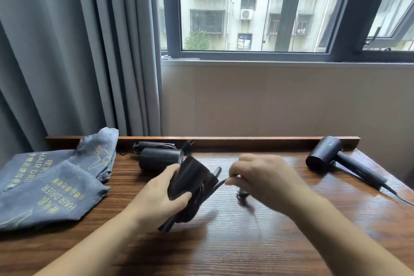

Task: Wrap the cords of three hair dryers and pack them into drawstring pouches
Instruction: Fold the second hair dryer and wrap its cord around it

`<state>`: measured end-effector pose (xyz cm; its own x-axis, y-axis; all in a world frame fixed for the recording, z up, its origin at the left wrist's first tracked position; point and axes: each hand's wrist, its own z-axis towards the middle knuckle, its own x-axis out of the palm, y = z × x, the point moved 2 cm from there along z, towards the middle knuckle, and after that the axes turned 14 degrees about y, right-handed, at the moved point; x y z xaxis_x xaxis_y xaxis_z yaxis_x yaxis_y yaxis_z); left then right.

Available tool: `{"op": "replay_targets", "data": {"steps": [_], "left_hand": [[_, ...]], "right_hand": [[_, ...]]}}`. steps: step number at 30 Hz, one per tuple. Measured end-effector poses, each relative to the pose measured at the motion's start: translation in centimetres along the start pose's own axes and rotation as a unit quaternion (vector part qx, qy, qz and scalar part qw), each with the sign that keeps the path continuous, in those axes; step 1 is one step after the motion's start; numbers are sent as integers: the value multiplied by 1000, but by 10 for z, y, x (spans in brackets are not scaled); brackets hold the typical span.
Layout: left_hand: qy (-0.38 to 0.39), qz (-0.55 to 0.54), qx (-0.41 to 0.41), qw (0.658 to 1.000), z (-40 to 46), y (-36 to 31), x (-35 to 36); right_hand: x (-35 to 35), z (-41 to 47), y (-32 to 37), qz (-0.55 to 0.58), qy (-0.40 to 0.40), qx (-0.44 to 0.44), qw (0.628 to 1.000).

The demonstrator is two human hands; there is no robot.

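My left hand grips a black hair dryer above the middle of the wooden table. Cord is looped around its handle. My right hand pinches that dryer's black cord, and the blurred plug end hangs below my fingers. A second black dryer lies at the back with its cord coiled behind it. A third dryer lies at the back right, its cord trailing off the right edge. Grey drawstring pouches with yellow print lie in a pile at the left.
A raised wooden ledge runs along the table's far edge. Grey curtains hang behind the pouches at the left. A window sits above a beige wall behind the table.
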<state>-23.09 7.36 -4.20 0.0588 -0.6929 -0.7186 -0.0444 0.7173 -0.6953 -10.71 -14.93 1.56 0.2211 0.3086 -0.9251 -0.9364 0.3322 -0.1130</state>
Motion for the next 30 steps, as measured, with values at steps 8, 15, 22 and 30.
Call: {"op": "replay_targets", "data": {"steps": [8, 15, 22, 30], "left_hand": [[191, -286, 84, 935, -21, -17, 7], [184, -464, 54, 865, -2, -16, 3], [-48, -615, 70, 784, 10, -42, 8], [-262, -421, -39, 868, 29, -13, 8]], "right_hand": [[17, 0, -42, 187, 16, 26, 982], [59, -6, -33, 305, 18, 138, 942], [87, -10, 19, 269, 130, 135, 945], [69, -13, 54, 180, 184, 107, 960]]}}
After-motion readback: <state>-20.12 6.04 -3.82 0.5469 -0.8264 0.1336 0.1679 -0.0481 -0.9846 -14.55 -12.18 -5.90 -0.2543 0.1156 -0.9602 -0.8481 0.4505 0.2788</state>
